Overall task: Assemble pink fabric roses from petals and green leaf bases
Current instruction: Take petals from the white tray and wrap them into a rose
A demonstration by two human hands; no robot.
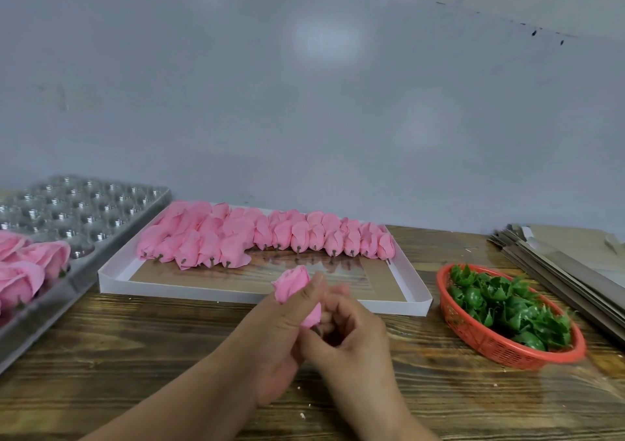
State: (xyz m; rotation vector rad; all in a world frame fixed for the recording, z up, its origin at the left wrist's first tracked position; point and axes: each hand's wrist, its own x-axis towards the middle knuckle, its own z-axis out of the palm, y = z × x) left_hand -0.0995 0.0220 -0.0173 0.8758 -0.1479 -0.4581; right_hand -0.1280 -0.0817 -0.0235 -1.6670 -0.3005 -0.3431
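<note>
- Both hands are together over the middle of the table (169,349), working one pink rose bud (293,283). The left hand (284,335) is wrapped around the petals with the thumb up along the side. The right hand (351,335) has its fingers curled in at the lower end of the bud. Looks like it's pinching the base or the stem there, but the fingers hide the actual contact, so can't swear to it.
- No green on this bud that I can see, so my guess is it's still at the petal-shaping stage, right before the leaf goes on.
- Green leaf bases (507,305) are piled in an orange basket (480,342) off to the right, well apart from the hands.
- Next move probably means the right hand letting go and reaching over to that basket for one leaf base, while the left keeps the petals from unwrapping. Then it has to be threaded up the stem end.
- The white tray (257,296) behind the hands has rows of pink petal buds (263,237) lying stem toward the camera.
- Finished-looking roses (23,264) sit on the left in a clear plastic blister tray (88,210).
- Flat cardboard stack (568,258) at far right.
</note>
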